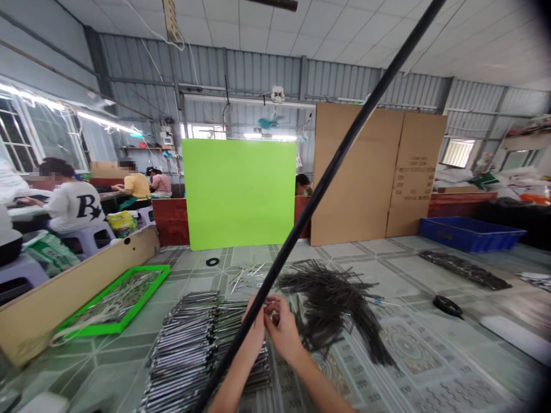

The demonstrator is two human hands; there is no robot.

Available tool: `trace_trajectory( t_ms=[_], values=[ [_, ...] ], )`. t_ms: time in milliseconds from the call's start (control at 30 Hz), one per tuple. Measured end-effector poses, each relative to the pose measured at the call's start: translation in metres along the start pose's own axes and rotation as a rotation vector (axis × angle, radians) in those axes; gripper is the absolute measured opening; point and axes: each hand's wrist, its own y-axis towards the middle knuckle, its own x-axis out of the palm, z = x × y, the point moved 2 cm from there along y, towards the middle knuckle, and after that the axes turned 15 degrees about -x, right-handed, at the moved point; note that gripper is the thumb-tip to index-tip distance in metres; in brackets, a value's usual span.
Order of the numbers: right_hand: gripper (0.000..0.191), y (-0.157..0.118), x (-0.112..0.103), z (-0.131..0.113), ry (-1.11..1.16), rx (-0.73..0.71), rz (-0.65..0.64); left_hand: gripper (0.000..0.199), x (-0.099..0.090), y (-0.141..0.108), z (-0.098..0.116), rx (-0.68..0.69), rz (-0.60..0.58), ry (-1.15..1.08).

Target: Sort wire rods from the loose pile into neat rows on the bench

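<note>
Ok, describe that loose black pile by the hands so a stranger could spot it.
Below the green board, on the floor, find the person's right hand. The black rods lie just past it in a loose tangle, unlike the neat silver stacks on the left.

Corrugated metal walls [241,74] are enclosing rm under white ceiling panels [344,34]; daylight's coming thru windows [21,135] at left, tube lights [103,121] shining, green board [239,192] & tall cardboard sheets [370,172] standing by back wall.
</note>
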Motion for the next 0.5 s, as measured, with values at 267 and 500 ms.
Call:
trace_trajectory(
  t_ms=[267,500],
  values=[
    [0.007,0.001,0.002,-0.004,-0.044,0.007,-0.041,0.033,0.002,-0.003,-0.007,0.098,0.121,0.102],
    [0.005,0.003,-0.011,-0.012,0.084,-0.015,-0.026,0.027,-0.017,-0.006,0.023,0.25,0.205,0.249]
  ],
)
